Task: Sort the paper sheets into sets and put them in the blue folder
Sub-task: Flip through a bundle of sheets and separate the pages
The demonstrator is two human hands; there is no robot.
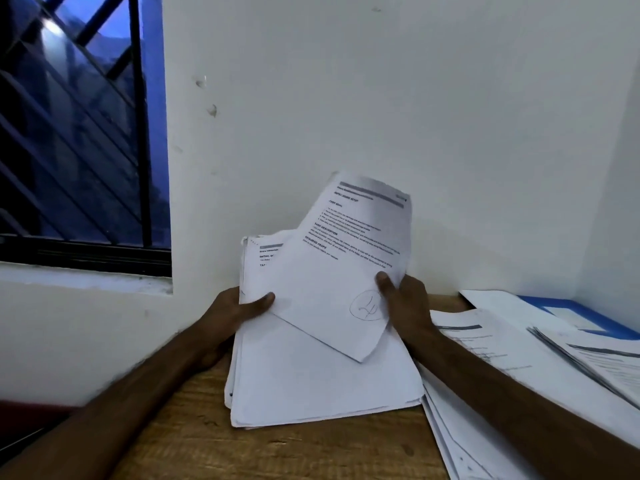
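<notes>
thick stack of paper sheets point(311, 386) up front on the table, left hand point(235, 310) gripping its left edge, thumb on top. weighty as a bundle, but the loose pages look ready to slide and fan, so a hold across the whole edge seems wise. off to the right, sorted sheets point(502, 358) are spread in overlapping piles. the single sheet point(346, 265) stands lifted and tilted over the stack, pinched at its right edge by the right hand point(405, 303), thumb beside a circled pen mark. it is light and floppy and would crease easily, so it is best held near a corner. the blue folder point(588, 315) lies far right by the wall, partly under paper. around it all: white wall point(381, 98), a dark barred window point(76, 133) to the left, and a wooden table point(194, 438) with a grainy top.
</notes>
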